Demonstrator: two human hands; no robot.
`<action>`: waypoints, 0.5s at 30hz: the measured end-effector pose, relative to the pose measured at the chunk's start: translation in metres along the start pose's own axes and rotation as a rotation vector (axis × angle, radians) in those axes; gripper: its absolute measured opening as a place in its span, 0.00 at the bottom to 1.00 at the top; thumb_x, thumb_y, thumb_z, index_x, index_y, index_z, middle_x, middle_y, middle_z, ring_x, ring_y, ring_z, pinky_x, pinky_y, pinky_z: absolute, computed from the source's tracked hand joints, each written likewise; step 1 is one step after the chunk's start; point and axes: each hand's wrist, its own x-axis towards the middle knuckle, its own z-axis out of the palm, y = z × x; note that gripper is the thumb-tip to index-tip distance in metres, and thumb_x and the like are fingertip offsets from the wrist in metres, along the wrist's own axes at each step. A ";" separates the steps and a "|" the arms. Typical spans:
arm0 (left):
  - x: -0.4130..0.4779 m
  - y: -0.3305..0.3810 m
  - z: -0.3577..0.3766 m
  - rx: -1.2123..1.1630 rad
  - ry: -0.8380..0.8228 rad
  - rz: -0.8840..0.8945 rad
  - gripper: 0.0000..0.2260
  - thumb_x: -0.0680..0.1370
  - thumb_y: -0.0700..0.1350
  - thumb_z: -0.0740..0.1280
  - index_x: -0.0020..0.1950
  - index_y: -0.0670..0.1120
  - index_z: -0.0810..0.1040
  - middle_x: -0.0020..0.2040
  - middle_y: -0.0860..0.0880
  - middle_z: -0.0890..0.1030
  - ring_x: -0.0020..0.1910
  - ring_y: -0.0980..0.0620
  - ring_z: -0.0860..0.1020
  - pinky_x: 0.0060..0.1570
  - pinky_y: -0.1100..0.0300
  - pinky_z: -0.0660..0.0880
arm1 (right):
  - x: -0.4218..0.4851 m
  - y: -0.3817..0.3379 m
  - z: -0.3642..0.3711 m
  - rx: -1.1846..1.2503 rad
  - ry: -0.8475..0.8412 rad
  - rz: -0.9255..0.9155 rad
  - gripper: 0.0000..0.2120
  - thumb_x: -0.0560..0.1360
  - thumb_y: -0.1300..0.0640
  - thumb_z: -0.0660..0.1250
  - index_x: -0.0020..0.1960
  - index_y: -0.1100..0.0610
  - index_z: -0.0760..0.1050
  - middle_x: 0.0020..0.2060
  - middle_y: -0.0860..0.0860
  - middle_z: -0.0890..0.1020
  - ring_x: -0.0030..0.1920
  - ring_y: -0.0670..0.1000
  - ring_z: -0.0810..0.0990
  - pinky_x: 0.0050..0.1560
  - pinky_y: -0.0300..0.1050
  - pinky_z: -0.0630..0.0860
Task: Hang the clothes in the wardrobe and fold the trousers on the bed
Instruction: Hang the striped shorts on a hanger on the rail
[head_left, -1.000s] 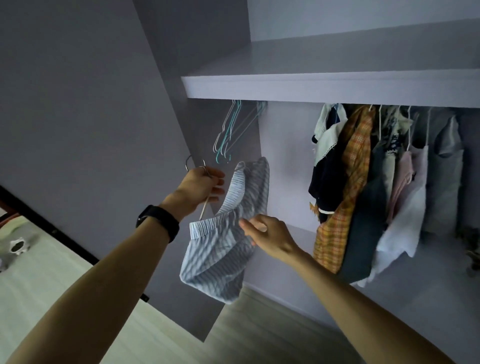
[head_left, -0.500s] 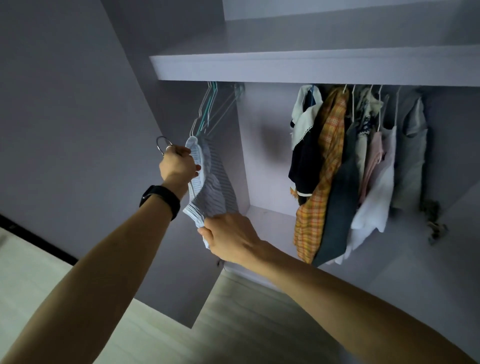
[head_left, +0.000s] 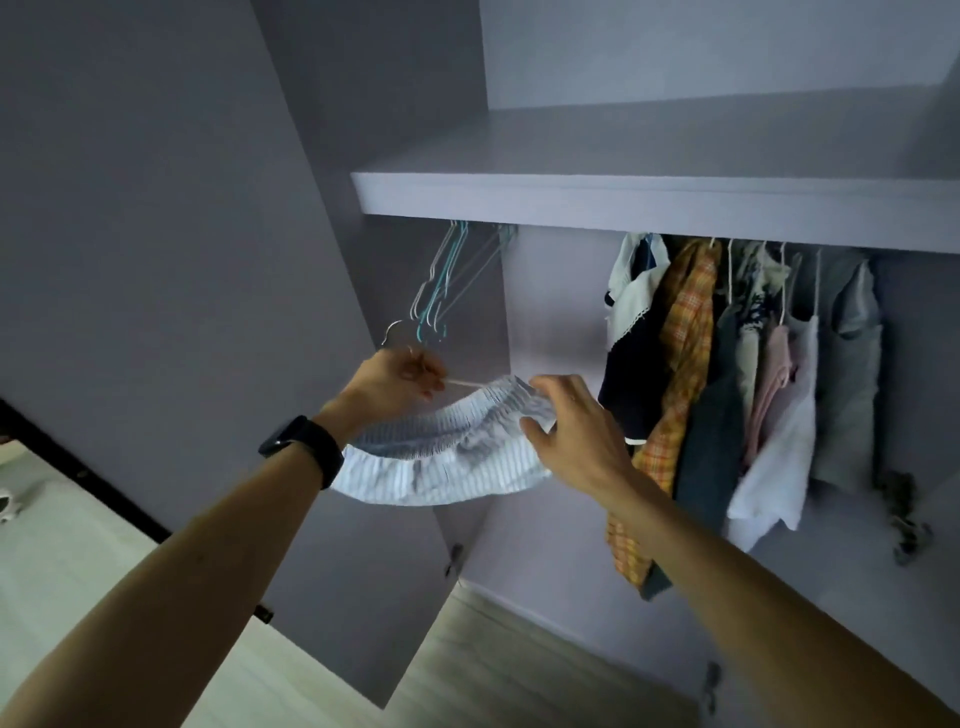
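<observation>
Centre-left: your left hand (head_left: 400, 382) grips the hanger (head_left: 467, 383) at its neck. Mid-frame: striped garment (head_left: 447, 462) sags below it, and your right hand (head_left: 576, 431) pinches its waistband. Step: fitting garment onto hanger. Next likely: seat waistband, then hook up beside empty hangers (head_left: 441, 291).

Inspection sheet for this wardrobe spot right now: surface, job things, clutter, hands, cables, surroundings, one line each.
Surface: wardrobe shelf spans above the hanging space.
Job's things: striped garment stretched between both hands; the hanger arm appears to enter its waistband; hung clothes on the right.
Clutter: bare hangers bunched under the shelf's left end.
Hands: left hand grips the hanger; right hand grips the garment's waistband.
Cables: nothing seen.
Surroundings: grey door panel on the left, wooden floor below, black wristband on the left wrist.
</observation>
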 end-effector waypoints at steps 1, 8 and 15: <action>-0.001 0.000 -0.003 0.037 -0.024 0.024 0.14 0.76 0.31 0.70 0.41 0.51 0.82 0.39 0.49 0.85 0.44 0.45 0.83 0.51 0.55 0.79 | 0.010 0.004 -0.006 -0.035 -0.008 -0.015 0.21 0.77 0.48 0.69 0.69 0.51 0.72 0.65 0.49 0.74 0.51 0.57 0.82 0.48 0.55 0.80; 0.000 0.007 0.006 0.166 -0.030 0.151 0.14 0.78 0.39 0.70 0.40 0.57 0.79 0.46 0.49 0.86 0.45 0.60 0.83 0.55 0.63 0.78 | 0.027 0.011 -0.016 -0.026 -0.290 -0.039 0.10 0.79 0.50 0.67 0.54 0.54 0.83 0.47 0.50 0.85 0.46 0.53 0.82 0.47 0.52 0.79; 0.019 0.002 0.028 0.256 -0.054 0.268 0.09 0.80 0.40 0.68 0.58 0.48 0.84 0.47 0.59 0.83 0.45 0.59 0.79 0.42 0.83 0.64 | 0.013 0.007 -0.007 -0.086 -0.333 -0.051 0.11 0.79 0.57 0.67 0.42 0.63 0.78 0.37 0.54 0.80 0.39 0.53 0.77 0.44 0.52 0.74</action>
